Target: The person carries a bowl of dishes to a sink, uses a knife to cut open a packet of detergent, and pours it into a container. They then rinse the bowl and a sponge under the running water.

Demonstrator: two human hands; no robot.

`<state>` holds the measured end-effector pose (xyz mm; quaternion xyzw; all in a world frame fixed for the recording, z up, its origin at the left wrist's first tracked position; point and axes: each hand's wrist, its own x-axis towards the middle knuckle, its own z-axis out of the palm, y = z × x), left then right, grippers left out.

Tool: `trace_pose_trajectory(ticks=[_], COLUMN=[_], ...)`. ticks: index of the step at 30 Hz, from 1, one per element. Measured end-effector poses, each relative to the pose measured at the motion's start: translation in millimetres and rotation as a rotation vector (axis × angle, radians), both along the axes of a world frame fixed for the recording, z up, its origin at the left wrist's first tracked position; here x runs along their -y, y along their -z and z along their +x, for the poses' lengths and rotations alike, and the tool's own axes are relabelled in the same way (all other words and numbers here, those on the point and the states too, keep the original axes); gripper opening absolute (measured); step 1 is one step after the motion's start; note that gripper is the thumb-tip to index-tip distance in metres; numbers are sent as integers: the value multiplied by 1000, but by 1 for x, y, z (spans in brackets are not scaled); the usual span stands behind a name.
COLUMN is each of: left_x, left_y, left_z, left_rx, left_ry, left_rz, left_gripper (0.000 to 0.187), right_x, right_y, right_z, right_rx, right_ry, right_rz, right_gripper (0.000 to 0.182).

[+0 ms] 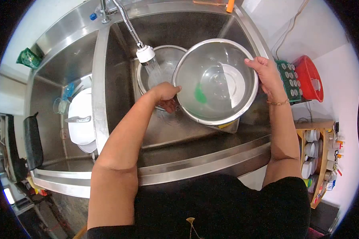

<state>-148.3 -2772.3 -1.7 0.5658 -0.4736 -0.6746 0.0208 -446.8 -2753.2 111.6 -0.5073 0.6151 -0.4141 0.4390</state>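
A large steel bowl (217,107) is tilted over the right sink basin, its shiny inside facing me. My right hand (266,75) grips its upper right rim, thumb on the inside. At the left rim my left hand (166,95) has its thumb on the edge, with the other fingers curled below it beside the bowl. Water runs from a white faucet head (146,55) just above and left of my left hand. Behind the left hand, a second steel bowl (169,53) sits in the basin under the stream, partly covered by the large bowl.
The left basin holds white plates (80,129), a knife (78,119) and a clear cup (60,106). A metal divider (100,87) separates the basins. On the right are a green rack (290,81), a red basin (307,77) and a dish shelf (313,159).
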Motion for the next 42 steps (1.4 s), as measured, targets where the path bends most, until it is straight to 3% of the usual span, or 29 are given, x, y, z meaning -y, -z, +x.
trace_pose_trajectory(ticks=[20,42], left_x=[3,5], left_y=[13,8], left_z=[1,-2], left_rx=[-46,-104], left_ry=[36,-106], left_rz=[36,63], left_gripper=[55,52], right_x=[-8,-15], right_y=[-9,-18], right_z=[8,14], right_rx=[54,156], right_ry=[-39,-47], right_rz=[-68,-149], right_gripper=[21,20])
